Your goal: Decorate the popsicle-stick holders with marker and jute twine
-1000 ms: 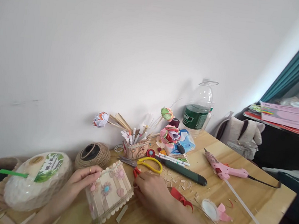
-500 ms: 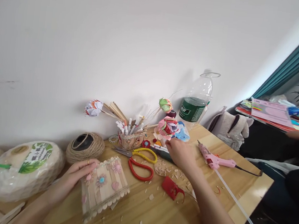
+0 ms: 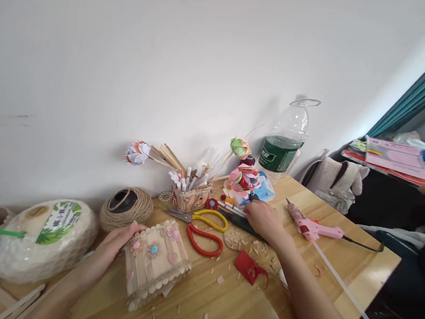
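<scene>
My left hand [image 3: 122, 238] grips the far-left edge of a craft-stick box [image 3: 157, 261], tilted above the tabletop, with scalloped edges and pink and blue flower decorations on its face. At the back of the table my right hand [image 3: 265, 218] reaches down beside the pink paper flower [image 3: 244, 179]. Its fingers are curled around something dark that is mostly hidden. White markers [image 3: 232, 208] lie just left of that hand, above a dark green tool [image 3: 241, 223]. Between the hands rest scissors [image 3: 206, 232] with one yellow and one red handle.
A decorated pen holder [image 3: 191, 198] with markers and sticks stands by the wall, near a twine roll [image 3: 133, 211] and a wrapped coconut [image 3: 43, 248]. On the right are a pink glue gun [image 3: 310, 227], a water bottle [image 3: 280, 152] and a red pouch [image 3: 248, 267]. Wood scraps are scattered about.
The view has shifted slightly, moving everything rightward. My right hand has lowered a little beside the paper flower and closed around a dark thing. My left hand still holds the craft-stick box.
</scene>
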A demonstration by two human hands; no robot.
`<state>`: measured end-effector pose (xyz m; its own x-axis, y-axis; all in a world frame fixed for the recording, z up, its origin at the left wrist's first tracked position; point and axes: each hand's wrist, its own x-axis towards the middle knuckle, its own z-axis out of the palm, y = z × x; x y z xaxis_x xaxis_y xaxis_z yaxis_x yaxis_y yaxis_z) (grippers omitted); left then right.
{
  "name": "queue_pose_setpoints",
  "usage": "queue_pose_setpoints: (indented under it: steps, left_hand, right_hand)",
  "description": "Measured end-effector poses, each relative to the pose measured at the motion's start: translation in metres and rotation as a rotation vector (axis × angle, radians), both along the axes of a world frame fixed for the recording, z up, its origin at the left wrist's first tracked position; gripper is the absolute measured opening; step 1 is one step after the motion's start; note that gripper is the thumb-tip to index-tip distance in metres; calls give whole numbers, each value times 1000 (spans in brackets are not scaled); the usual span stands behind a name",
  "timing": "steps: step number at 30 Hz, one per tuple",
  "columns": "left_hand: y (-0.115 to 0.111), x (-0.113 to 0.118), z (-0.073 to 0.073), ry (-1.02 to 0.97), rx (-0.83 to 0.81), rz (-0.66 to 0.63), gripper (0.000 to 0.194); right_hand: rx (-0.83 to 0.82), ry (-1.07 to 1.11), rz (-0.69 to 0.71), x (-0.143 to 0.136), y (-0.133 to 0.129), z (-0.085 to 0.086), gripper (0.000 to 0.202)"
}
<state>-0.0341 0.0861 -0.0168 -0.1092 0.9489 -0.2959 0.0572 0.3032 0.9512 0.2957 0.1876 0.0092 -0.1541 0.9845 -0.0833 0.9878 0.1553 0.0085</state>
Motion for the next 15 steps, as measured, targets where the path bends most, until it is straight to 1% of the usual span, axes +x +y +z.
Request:
queue_pose_setpoints:
  steps: [4,7,9,12,15]
  left_hand:
    - [0,-1,-2,-20,40,-69,49]
    - [0,-1,-2,24,75,-35,45]
    - [-1,1,0,47,103,-28,43]
    - [-2,4,6,39,153,-110,38]
    - [-4,7,12,44,199,-196,37]
  right_hand:
    - [66,91,53,1,-4,8,17]
    - [103,193,110,1,-7,13,17]
    - [93,271,160,-2,-9,15,16]
    - [40,385,263,-11,-12,16,13]
    - [-16,473,361,-27,-21,16,13]
